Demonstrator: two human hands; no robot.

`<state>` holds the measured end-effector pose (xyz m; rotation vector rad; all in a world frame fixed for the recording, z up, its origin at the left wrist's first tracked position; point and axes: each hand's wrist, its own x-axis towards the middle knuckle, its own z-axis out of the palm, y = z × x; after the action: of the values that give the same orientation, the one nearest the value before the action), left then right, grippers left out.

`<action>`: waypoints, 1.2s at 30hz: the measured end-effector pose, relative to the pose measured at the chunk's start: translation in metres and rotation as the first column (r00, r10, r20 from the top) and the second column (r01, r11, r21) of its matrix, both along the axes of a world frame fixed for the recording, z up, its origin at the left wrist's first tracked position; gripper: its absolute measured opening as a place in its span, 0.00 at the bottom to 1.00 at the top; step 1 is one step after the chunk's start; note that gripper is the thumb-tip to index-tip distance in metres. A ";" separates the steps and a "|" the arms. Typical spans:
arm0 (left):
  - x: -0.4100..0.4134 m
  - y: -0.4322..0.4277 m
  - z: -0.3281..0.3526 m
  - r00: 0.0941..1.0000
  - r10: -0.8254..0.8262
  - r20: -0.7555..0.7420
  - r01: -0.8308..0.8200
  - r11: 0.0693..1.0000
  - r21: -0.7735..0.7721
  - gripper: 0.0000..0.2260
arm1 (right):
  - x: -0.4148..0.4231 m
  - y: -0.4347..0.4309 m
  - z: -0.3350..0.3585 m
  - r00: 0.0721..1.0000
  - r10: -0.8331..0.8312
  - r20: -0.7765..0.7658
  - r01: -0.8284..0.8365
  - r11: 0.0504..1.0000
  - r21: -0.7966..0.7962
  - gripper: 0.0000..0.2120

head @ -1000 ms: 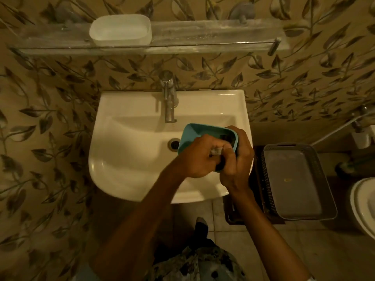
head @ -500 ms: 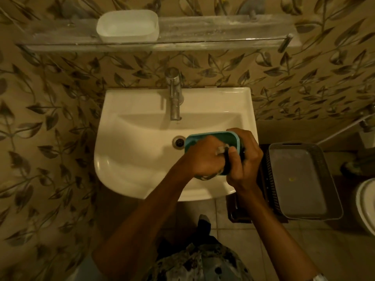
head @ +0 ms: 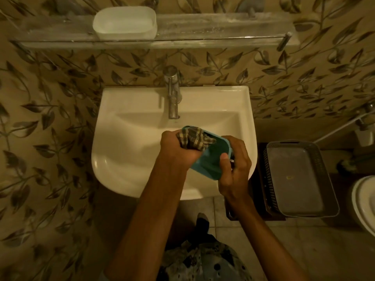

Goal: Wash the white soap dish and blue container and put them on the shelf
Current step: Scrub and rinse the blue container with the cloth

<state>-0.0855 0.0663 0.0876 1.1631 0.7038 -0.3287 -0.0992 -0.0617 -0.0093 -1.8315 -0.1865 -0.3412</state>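
The blue container is held tilted over the white sink, its open side facing me. My right hand grips its right rim, thumb inside. My left hand clutches a checked cloth bunched inside the container's upper left corner. The white soap dish rests upright on the glass shelf above the sink, left of its middle.
A chrome tap stands at the back of the sink; no water is visible. A grey perforated basket sits on a dark stand to the right. A toilet rim shows at the far right edge. Leaf-patterned tiles cover the wall.
The container has turned so that its inside faces up. The checked cloth in my left hand has come into sight at its upper corner, and my right thumb is now inside the rim.
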 end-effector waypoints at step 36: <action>0.003 -0.022 -0.016 0.841 -0.531 0.105 0.528 0.847 0.061 0.10 | 0.016 -0.027 0.033 0.927 0.268 -0.263 -0.297 0.952 -0.078 0.15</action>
<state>-0.0825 0.0442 0.0715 1.3861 0.2668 -0.7114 -0.0832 -0.0890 0.0242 -1.9124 -0.2968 0.1069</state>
